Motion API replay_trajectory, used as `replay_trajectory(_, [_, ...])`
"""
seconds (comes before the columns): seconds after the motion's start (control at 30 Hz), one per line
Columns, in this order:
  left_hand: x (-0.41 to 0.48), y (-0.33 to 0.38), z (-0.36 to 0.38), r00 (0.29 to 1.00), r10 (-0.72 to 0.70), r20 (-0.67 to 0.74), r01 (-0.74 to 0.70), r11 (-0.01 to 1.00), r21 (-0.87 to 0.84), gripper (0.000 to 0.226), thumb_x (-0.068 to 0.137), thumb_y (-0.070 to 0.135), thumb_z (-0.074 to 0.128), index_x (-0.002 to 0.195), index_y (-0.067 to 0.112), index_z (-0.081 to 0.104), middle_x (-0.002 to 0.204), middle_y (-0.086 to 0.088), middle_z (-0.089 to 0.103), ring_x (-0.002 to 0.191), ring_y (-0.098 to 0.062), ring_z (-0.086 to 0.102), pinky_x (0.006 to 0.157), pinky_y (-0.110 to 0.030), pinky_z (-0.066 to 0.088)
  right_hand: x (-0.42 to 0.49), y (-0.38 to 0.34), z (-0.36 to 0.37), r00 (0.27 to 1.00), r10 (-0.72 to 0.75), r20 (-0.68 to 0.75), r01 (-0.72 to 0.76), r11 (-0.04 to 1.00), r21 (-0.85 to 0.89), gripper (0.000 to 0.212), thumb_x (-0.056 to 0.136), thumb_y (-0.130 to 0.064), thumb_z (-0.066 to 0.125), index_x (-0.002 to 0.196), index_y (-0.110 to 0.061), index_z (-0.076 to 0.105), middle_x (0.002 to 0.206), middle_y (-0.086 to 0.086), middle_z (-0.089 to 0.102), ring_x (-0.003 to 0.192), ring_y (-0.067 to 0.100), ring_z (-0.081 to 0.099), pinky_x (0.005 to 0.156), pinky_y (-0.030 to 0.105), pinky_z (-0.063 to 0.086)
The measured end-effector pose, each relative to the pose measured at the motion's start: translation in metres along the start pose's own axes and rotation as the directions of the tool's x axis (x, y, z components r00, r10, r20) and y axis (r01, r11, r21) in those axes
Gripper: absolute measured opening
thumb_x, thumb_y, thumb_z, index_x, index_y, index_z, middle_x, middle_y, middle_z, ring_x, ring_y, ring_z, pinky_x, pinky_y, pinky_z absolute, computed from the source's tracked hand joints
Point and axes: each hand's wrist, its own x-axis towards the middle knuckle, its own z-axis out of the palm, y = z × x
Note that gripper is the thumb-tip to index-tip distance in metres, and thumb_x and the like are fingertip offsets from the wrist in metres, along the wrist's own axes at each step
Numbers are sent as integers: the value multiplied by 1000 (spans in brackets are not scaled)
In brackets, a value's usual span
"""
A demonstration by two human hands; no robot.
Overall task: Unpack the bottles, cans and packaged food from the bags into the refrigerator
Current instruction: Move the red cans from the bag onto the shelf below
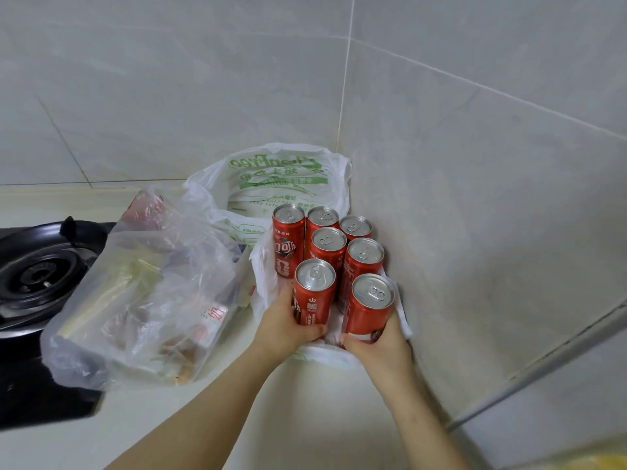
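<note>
The near-left can (314, 295) is gripped by the left hand (288, 322), with the fingers curled round its lower half. The near-right can (370, 308) is held the same way by the right hand (378, 346). Both are upright at the front of a cluster of seven red cans, set inside the pushed-down white bag (263, 283) on the pale counter (322, 418), in the corner of the tiled wall (475, 164). Five more cans (327, 244) are packed close behind them.

The step in hand is judged to be the lifting out of this pair. It is best done straight upward, so that the neighbours are not tipped and the bag's film is not dragged along. As the grips are low, the cans should be kept vertical.

To the left, a clear bag of packaged food (146, 300) is slumped beside the gas burner (40, 273), and a green-printed bag (278, 178) is propped behind the cans. The refrigerator cannot be identified with certainty.
</note>
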Motion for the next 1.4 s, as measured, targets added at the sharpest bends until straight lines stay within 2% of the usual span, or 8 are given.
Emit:
replay_trajectory(0.27, [-2,-7,4,1000,10,-10,-9,1000,19,95,47,41,79,132,38,37,118,12,62,108,-12,59,96,-40,48,-1,18,8,999,51,-15,-50,997,50,98,58,-7,88,139,-26,36,124,-4,61,111,14,61,90,39,54])
replay_trajectory(0.47, [-2,-5,9,991,-9,-132,15,999,43,81,50,31,79,123,22,45,111,3,64,102,-16,61,89,-36,51,2,27,8,994,110,-22,-110,994,-16,90,52,-14,87,130,-32,45,111,-6,67,101,13,65,83,39,56])
replay_trajectory(0.63, [-8,-5,11,975,35,-219,-29,999,31,83,56,22,84,128,21,43,107,6,66,97,-11,62,80,-21,48,-2,25,9,976,211,-52,-214,975,-65,72,49,-27,88,112,-37,54,95,-17,70,90,4,66,81,37,56])
replay_trajectory(0.73, [-18,4,7,959,64,-275,-76,997,-31,82,51,25,83,126,20,48,100,18,64,93,0,61,78,-14,48,-6,9,5,981,174,-87,-179,982,-59,70,53,-18,88,110,-37,54,91,-22,66,86,-1,64,75,22,54])
replay_trajectory(0.87, [-36,21,-10,931,115,-345,-144,988,-58,70,56,21,88,117,23,54,102,13,66,92,5,61,74,-8,47,-4,-21,4,989,107,-99,-109,994,-16,58,58,-7,86,105,-25,57,87,-23,64,76,-15,61,68,7,49])
replay_trajectory(1.0, [-57,37,-40,909,124,-398,-157,986,-53,57,51,28,82,100,34,54,82,20,68,79,12,61,65,-4,45,-4,-47,25,993,109,-36,-107,993,57,68,46,-35,85,107,-21,58,90,-9,70,82,4,68,74,31,58])
replay_trajectory(1.13, [-88,37,-84,879,105,-465,-110,994,17,52,47,30,75,90,40,49,76,17,65,73,9,60,59,-5,44,-15,-79,59,994,58,90,-67,992,102,62,56,-10,86,107,-18,51,88,-17,64,72,-14,61,63,2,45])
replay_trajectory(1.4, [-176,12,-172,788,56,-613,45,988,148,48,56,19,84,88,34,52,72,15,66,72,7,59,59,-5,43,-65,-126,143,920,-21,392,-52,984,173,54,57,-5,84,98,-22,54,82,-10,68,69,-1,65,60,15,49])
